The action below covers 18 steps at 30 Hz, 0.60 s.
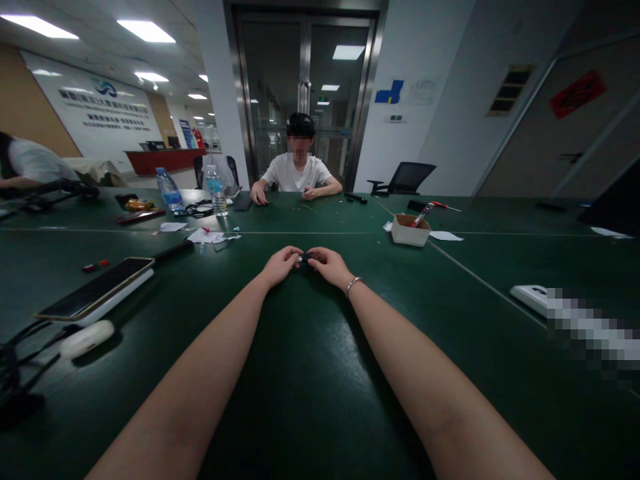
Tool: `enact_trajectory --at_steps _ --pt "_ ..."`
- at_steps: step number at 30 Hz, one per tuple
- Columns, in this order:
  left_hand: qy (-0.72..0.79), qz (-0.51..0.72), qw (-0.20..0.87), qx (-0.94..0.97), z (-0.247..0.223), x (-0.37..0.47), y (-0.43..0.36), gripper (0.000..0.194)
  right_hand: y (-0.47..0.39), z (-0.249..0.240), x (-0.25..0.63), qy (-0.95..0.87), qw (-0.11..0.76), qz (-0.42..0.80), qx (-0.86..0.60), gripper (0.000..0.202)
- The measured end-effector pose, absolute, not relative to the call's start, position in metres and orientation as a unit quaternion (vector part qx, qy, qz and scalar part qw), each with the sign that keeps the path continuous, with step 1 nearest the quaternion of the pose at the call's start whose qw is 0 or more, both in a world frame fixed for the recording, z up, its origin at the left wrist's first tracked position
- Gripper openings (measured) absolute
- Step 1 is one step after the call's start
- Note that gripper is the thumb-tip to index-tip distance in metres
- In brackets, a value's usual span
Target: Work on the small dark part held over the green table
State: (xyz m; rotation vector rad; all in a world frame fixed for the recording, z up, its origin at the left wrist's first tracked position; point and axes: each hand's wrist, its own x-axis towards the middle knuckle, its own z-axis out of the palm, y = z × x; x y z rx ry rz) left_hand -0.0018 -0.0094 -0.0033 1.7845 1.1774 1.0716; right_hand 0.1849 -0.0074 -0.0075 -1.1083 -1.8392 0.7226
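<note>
Above the green table (300, 320), my left hand (280, 267) and my right hand (330, 267) meet with their fingertips close together. Between them is a small black object with a silver part (303, 258), pinched from both sides. Its kind is too small to make out, and the fingers cover its ends. A silver bracelet (354, 287) circles my right wrist. Both forearms rest low over the near part of the tabletop.
Left lie a phone (100, 287) on a white block, a white case (87, 339) and cables. Water bottles (217, 190) stand farther back. Right are a small box (411, 230) with tools and a white device (533, 298). A person (300, 170) sits opposite.
</note>
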Motion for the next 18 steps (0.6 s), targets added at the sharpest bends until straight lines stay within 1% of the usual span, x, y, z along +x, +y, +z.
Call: enact_trajectory --at_steps 6,10,18 --pt "0.454 0.416 0.391 0.684 -0.0035 -0.0016 -0.0080 0.031 -0.0080 -0.0072 0.1850 -0.734 0.422 0.289 -0.447 0.026" --pt "0.455 0.421 0.376 0.689 -0.0042 -0.0024 -0.0071 0.029 -0.0087 -0.0061 0.1856 -0.739 0.418 0.286 -0.444 0.027" --pt "0.446 0.406 0.373 0.706 -0.0073 -0.0034 -0.0076 0.035 -0.0108 -0.0064 0.1856 -0.738 0.422 0.285 -0.442 0.027"
